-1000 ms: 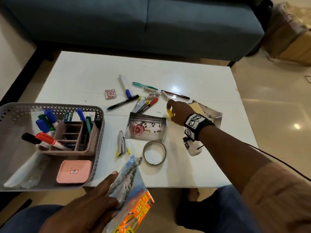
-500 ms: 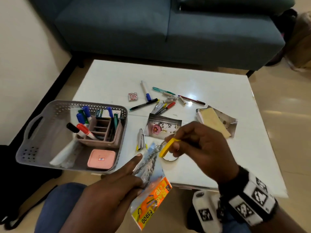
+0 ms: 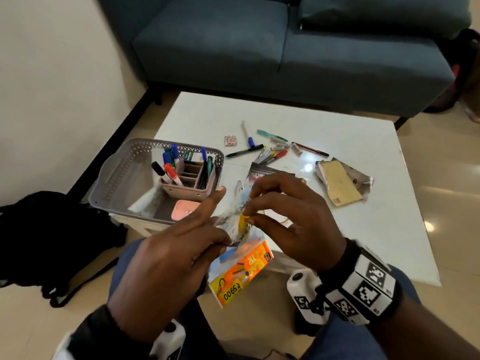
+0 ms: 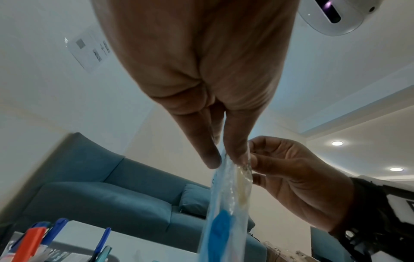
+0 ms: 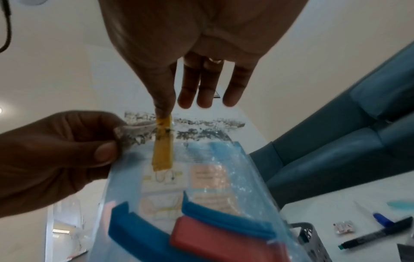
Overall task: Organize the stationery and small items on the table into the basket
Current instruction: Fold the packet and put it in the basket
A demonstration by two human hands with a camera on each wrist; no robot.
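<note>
the white table (image 3: 376, 229) carries the grey basket (image 3: 122, 172) at its 9 o'clock corner and loose pens (image 3: 270, 152) toward 12. over the near edge the left hand (image 3: 166, 258) pinches a clear packet (image 3: 241, 266) open; the right hand (image 3: 293, 219) pinches a yellow clip (image 3: 243, 221) at its mouth

Blue sofa (image 3: 285, 48) behind white table (image 3: 363, 229), cream walls, tiled floor

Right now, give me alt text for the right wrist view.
The right hand pinches a yellow clip at the mouth of a clear plastic packet, which the left hand grips by its top edge; a blue sofa stands behind.
</note>
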